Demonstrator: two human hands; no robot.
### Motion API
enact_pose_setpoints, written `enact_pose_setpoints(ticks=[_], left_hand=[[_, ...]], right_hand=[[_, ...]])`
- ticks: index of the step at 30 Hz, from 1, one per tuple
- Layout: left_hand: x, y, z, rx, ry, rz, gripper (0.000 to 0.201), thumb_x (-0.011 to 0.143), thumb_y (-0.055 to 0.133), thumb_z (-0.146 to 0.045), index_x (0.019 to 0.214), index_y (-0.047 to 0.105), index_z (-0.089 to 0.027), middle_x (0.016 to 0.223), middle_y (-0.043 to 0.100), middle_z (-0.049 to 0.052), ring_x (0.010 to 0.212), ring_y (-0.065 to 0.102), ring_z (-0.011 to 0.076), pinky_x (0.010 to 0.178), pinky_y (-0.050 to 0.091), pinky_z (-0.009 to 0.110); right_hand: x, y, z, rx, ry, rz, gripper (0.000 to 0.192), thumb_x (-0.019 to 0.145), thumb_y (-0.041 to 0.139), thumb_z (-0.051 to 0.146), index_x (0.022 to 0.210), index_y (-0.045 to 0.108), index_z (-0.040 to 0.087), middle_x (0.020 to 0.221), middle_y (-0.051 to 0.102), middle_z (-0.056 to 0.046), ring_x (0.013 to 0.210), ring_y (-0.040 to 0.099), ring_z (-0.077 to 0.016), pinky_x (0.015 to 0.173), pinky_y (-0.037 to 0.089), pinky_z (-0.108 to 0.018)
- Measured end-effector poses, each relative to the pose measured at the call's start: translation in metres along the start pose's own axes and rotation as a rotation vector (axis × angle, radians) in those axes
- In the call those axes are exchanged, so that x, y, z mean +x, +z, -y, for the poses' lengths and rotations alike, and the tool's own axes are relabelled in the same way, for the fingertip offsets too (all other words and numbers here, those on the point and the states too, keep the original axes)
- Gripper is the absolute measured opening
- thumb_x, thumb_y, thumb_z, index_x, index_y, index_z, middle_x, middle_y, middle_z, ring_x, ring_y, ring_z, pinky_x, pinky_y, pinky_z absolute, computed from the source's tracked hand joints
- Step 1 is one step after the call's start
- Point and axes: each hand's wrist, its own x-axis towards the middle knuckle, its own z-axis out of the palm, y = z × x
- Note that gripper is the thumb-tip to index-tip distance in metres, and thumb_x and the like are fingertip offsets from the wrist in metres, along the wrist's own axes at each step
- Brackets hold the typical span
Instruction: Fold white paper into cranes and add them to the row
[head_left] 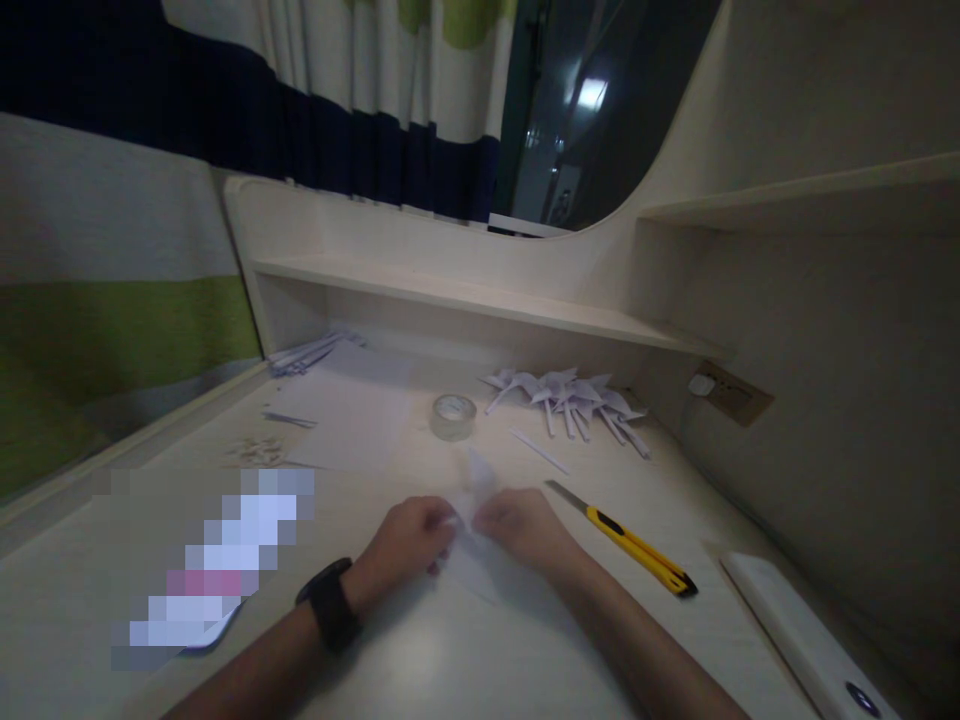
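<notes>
Between my two hands is a piece of white paper (480,480), partly folded, with a pointed flap standing up; motion blurs it. My left hand (414,540), with a black watch on its wrist, pinches the paper's left side. From the other side my right hand (521,525) grips it, fingers closed. To the right of my right hand lies a yellow utility knife (637,545) with its blade out. A roll of clear tape (453,416) rests just beyond my hands, and a thin white paper stick (540,450) lies to its right.
Several white paper pinwheels (566,395) are piled at the back right. White sheets (360,400) and rolled paper strips (315,352) lie at the back left, near small scattered bits (259,450). A pixelated phone-like object (217,560) lies left; a white device (802,630) lies right.
</notes>
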Motion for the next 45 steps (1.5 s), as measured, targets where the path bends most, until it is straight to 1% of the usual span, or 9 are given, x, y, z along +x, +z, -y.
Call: enact_pose_setpoints(ticks=[3, 5, 7, 11, 17, 21, 28, 34, 45], left_hand=[[0.0, -0.005, 0.0, 0.132, 0.135, 0.019, 0.026, 0.08, 0.047, -0.031, 0.072, 0.065, -0.015, 0.059, 0.063, 0.001, 0.053, 0.06, 0.0147, 0.053, 0.043, 0.023], [0.0, -0.007, 0.001, 0.152, 0.165, 0.057, 0.027, 0.08, 0.047, -0.032, 0.07, 0.064, -0.015, 0.057, 0.063, 0.001, 0.054, 0.06, 0.0142, 0.054, 0.042, 0.022], [0.0, -0.009, 0.001, 0.113, 0.163, 0.106, 0.025, 0.08, 0.049, -0.031, 0.072, 0.065, -0.014, 0.056, 0.062, 0.0, 0.053, 0.059, 0.0131, 0.054, 0.042, 0.021], [0.0, -0.011, 0.0, 0.045, 0.12, 0.112, 0.023, 0.078, 0.052, -0.031, 0.078, 0.067, -0.013, 0.056, 0.062, 0.0, 0.05, 0.057, 0.0126, 0.05, 0.04, 0.021], [0.0, -0.017, -0.006, 0.094, 0.166, 0.177, 0.029, 0.081, 0.046, -0.03, 0.071, 0.067, -0.012, 0.056, 0.062, 0.002, 0.052, 0.057, 0.0126, 0.053, 0.041, 0.021], [0.0, -0.016, -0.005, 0.14, 0.164, 0.223, 0.03, 0.082, 0.044, -0.029, 0.077, 0.068, -0.012, 0.054, 0.062, 0.001, 0.049, 0.059, 0.0128, 0.054, 0.043, 0.021], [0.003, -0.01, -0.004, 0.162, 0.124, 0.166, 0.029, 0.078, 0.046, -0.028, 0.065, 0.066, -0.012, 0.052, 0.063, 0.003, 0.047, 0.059, 0.0134, 0.051, 0.043, 0.021], [0.001, -0.012, -0.01, 0.121, 0.103, 0.17, 0.027, 0.076, 0.046, -0.027, 0.063, 0.065, -0.012, 0.05, 0.061, 0.003, 0.046, 0.057, 0.0132, 0.048, 0.041, 0.021], [0.003, -0.01, -0.007, 0.048, 0.053, 0.196, 0.026, 0.074, 0.048, -0.029, 0.06, 0.062, -0.012, 0.049, 0.059, 0.002, 0.042, 0.053, 0.0126, 0.044, 0.04, 0.022]], right_hand=[[0.0, -0.001, 0.002, 0.015, -0.009, -0.008, 0.009, 0.072, 0.065, 0.016, 0.074, 0.074, 0.016, 0.07, 0.071, -0.003, 0.064, 0.063, -0.0144, 0.059, 0.045, -0.021], [-0.001, -0.001, 0.002, 0.016, -0.019, -0.011, 0.01, 0.073, 0.064, 0.016, 0.074, 0.074, 0.016, 0.071, 0.071, -0.003, 0.065, 0.063, -0.0144, 0.06, 0.046, -0.021], [-0.001, -0.002, 0.003, 0.009, -0.024, -0.013, 0.01, 0.073, 0.064, 0.016, 0.075, 0.074, 0.016, 0.072, 0.071, -0.004, 0.065, 0.063, -0.0145, 0.061, 0.046, -0.021], [0.0, -0.003, 0.003, 0.011, -0.034, -0.013, 0.011, 0.072, 0.064, 0.014, 0.075, 0.074, 0.017, 0.072, 0.072, -0.003, 0.065, 0.063, -0.0143, 0.061, 0.046, -0.021], [0.0, -0.003, 0.002, 0.019, -0.027, -0.01, 0.01, 0.072, 0.064, 0.014, 0.075, 0.074, 0.017, 0.07, 0.071, -0.002, 0.064, 0.063, -0.0136, 0.06, 0.046, -0.021], [0.0, -0.003, 0.002, 0.032, -0.032, -0.018, 0.01, 0.073, 0.065, 0.015, 0.075, 0.074, 0.017, 0.071, 0.071, -0.003, 0.065, 0.063, -0.0138, 0.061, 0.047, -0.021], [-0.001, -0.002, 0.002, -0.007, -0.086, -0.006, 0.01, 0.074, 0.064, 0.017, 0.076, 0.074, 0.018, 0.072, 0.07, -0.003, 0.066, 0.063, -0.0141, 0.062, 0.047, -0.021], [-0.001, -0.002, 0.003, -0.039, -0.088, -0.001, 0.01, 0.074, 0.064, 0.016, 0.076, 0.074, 0.018, 0.072, 0.07, -0.003, 0.066, 0.063, -0.0138, 0.062, 0.047, -0.021], [-0.002, -0.004, 0.007, -0.089, -0.106, 0.004, 0.012, 0.075, 0.063, 0.016, 0.076, 0.073, 0.02, 0.074, 0.07, -0.002, 0.07, 0.063, -0.0146, 0.066, 0.047, -0.023]])
